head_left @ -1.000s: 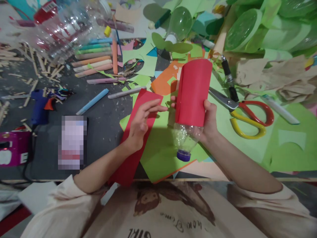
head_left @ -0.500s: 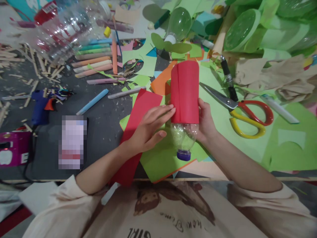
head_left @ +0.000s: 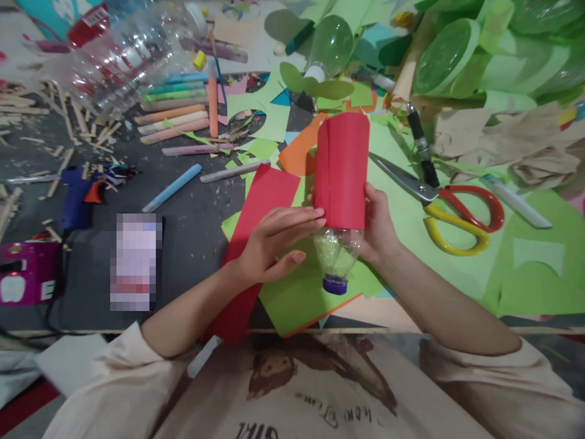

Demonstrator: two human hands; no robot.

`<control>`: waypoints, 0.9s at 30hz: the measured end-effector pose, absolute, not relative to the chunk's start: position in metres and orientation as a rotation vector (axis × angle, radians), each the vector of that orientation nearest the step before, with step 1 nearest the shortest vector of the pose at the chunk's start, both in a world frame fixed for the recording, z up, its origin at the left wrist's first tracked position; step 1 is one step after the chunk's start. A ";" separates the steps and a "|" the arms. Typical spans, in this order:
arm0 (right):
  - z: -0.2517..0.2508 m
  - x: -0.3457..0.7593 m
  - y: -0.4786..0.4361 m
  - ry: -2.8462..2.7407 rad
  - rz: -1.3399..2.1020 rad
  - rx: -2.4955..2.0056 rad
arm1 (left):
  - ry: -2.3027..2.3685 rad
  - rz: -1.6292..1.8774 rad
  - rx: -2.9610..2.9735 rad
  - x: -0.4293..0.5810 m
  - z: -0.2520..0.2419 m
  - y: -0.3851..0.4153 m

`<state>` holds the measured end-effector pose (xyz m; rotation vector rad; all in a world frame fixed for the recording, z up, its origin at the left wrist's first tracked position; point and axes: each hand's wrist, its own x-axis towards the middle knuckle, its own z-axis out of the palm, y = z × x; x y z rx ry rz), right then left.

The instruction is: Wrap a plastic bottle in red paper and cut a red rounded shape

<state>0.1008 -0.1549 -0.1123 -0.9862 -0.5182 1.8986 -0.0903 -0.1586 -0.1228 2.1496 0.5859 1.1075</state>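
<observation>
A clear plastic bottle with a purple cap points its neck toward me, its body wrapped in red paper. From the right side and behind, my right hand grips the wrapped bottle; some of its fingers are hidden behind it. My left hand is open, fingers stretched out, with the fingertips touching the lower left edge of the wrap. Under my left wrist lies a strip of red paper, on top of green sheets.
Scissors with red and yellow handles lie open at right. A blue glue gun, a phone and a light-blue stick are at left. Clear bottles and green-covered bottles fill the back.
The wrapped bottle has tilted slightly, its capped end shifting a little left and its far end a little right. My left fingers have moved slightly lower along the wrap's edge.
</observation>
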 end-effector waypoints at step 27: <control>-0.116 0.104 -0.164 -0.604 2.120 -0.977 | 0.604 1.056 2.530 -0.106 -0.122 -0.147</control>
